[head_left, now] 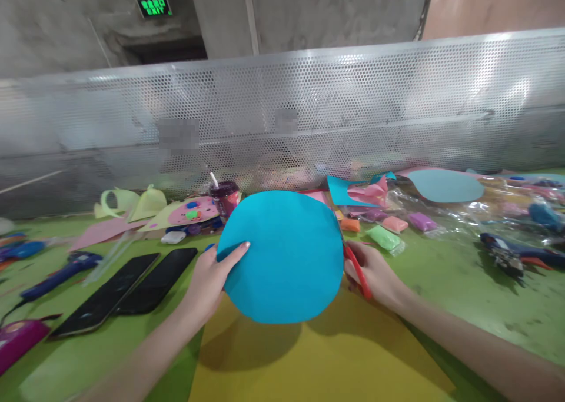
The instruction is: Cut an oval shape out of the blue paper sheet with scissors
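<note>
My left hand (210, 278) pinches the left edge of a round blue foam sheet (282, 255), thumb on its front face, and holds it upright above the table. On the sheet's right edge, my right hand (373, 272) grips red-handled scissors (356, 268); their blades are against the rim and mostly hidden behind the sheet. A yellow foam sheet (318, 355) lies flat on the green table (463, 278) beneath both hands.
Two black phones (128, 287) lie to the left, beside a blue glue gun (57, 275). Another glue gun (512, 252) is at right. Clay packets (384, 234), paper scraps, a dark cup (225, 196) and a perforated metal screen (309, 113) stand behind.
</note>
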The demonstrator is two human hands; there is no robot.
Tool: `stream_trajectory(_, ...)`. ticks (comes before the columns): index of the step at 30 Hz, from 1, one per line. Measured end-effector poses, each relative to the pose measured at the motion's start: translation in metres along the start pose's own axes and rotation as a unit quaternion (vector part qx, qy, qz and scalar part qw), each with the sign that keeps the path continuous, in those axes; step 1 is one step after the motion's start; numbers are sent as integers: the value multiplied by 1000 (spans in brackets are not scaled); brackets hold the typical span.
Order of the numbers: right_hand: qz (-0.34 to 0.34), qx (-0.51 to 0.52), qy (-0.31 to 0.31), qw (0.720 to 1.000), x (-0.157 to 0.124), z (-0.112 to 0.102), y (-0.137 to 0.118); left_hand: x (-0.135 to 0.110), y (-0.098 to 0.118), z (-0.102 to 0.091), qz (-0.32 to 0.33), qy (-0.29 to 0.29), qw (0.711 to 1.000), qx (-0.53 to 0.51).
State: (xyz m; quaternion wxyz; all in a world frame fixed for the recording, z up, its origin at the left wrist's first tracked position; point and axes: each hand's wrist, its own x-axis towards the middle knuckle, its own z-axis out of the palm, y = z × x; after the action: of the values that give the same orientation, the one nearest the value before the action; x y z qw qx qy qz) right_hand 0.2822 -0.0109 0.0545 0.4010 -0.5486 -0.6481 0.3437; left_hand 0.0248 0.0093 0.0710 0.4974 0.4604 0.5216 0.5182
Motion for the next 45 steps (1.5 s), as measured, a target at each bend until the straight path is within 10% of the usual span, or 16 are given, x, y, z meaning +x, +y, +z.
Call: stream_trajectory(45, 14, 76, -39, 996, -6, 0, -11, 1, 2, -6, 23, -44, 999, -11)
